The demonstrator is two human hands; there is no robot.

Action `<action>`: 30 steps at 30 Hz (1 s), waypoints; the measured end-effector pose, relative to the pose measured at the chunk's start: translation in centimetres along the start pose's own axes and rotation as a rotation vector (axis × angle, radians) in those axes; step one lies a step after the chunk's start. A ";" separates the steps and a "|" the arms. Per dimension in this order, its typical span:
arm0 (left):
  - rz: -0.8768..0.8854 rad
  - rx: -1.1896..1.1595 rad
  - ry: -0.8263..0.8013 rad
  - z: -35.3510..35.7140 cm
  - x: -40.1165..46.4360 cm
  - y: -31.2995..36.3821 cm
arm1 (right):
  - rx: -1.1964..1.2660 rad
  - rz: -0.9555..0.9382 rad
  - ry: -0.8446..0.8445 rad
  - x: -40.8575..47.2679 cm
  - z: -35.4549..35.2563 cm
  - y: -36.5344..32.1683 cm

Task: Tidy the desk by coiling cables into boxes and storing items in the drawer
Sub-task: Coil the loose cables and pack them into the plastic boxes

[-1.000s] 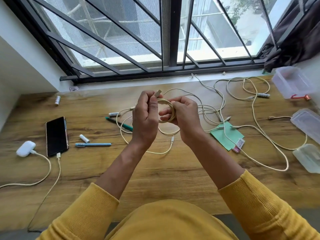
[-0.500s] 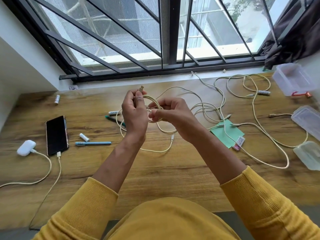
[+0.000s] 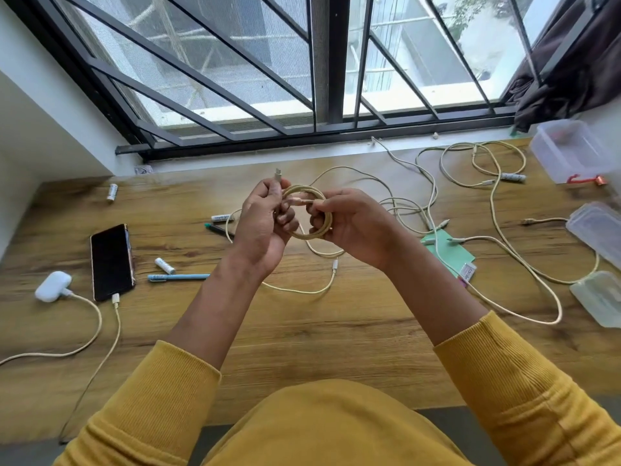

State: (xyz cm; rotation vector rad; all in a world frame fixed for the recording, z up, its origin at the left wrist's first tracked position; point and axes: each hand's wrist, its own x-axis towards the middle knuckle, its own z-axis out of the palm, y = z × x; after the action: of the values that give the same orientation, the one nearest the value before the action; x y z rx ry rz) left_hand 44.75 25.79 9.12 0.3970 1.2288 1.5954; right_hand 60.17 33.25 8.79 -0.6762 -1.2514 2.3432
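Above a wood-grain desk (image 3: pixel 302 348) set against a black-barred window (image 3: pixel 322 62), the left hand (image 3: pixel 263 223) and right hand (image 3: pixel 353 227) each pinch a coiled cream braided cable (image 3: pixel 316 235), among loose cream cables (image 3: pixel 497 230) and clear plastic boxes (image 3: pixel 568 149).

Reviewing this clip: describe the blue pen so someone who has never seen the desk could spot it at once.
Start at the black phone lying on the left of the wooden desk. Just right of its near end lies the blue pen, flat and pointing sideways, a small white battery just behind it. It alone is light blue; the other pen is dark with a green cap.
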 end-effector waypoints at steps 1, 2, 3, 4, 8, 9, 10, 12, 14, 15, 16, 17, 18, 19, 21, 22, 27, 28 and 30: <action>0.015 0.018 0.021 0.0 0.1 -0.2 | 0.031 0.003 -0.004 0.0 0.0 0.0; 0.033 0.027 0.040 -0.1 0.1 -0.4 | 0.063 0.000 -0.001 0.0 0.0 0.1; 0.049 0.029 0.062 -0.1 0.2 -0.5 | 0.096 -0.004 0.017 0.0 0.1 0.1; 0.063 0.026 0.086 -0.2 0.3 -0.6 | 0.122 -0.006 0.052 0.0 0.1 0.1; 0.107 0.069 0.201 -0.3 0.7 -1.2 | -0.004 -0.051 0.178 -0.1 0.6 0.3; 0.116 0.079 0.226 -0.3 0.7 -1.4 | -0.086 -0.081 0.187 -0.2 0.9 0.4; 0.120 0.083 0.247 -0.2 0.8 -1.6 | -0.175 -0.119 0.197 -0.2 1.3 0.4; 0.113 0.079 0.268 -0.2 0.9 -1.9 | -0.363 -0.192 0.237 -0.1 1.9 0.4; 0.099 0.074 0.286 -0.4 1.1 -1.9 | -0.542 -0.245 0.293 -0.1 2.5 0.3; 0.095 0.074 0.299 -0.4 1.1 -1.9 | -0.623 -0.266 0.319 -0.1 2.8 0.3; 0.097 0.074 0.311 -0.5 1.2 -1.9 | -0.701 -0.289 0.345 -0.1 3.1 0.2; 0.104 0.078 0.326 -0.4 1.2 -1.8 | -0.775 -0.312 0.369 -0.2 3.4 0.2; 0.112 0.086 0.344 -0.4 1.1 -1.7 | -0.833 -0.333 0.391 -0.2 3.7 0.2; 0.121 0.100 0.365 -0.3 1.1 -1.7 | -0.872 -0.347 0.411 -0.2 3.9 0.2; 0.138 0.121 0.388 -0.3 1.1 -1.8 | -0.914 -0.364 0.450 0.0 4.2 0.3; 0.142 0.123 0.388 -0.2 1.1 -1.8 | -0.922 -0.370 0.460 0.2 4.3 0.4; 0.125 0.093 0.351 -0.2 1.0 -1.9 | -0.780 -0.335 0.326 0.4 3.9 0.3; 0.116 0.095 0.340 -0.2 0.9 -1.8 | -0.716 -0.330 0.280 0.4 3.8 0.1; 0.103 0.108 0.324 -0.1 0.8 -1.7 | -0.549 -0.338 0.200 0.3 3.5 -0.1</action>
State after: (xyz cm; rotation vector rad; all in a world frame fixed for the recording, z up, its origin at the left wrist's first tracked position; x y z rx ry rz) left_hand 45.25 26.34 7.38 0.2797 1.5660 1.7326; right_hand 57.87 31.15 10.47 -0.7671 -1.7698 1.6240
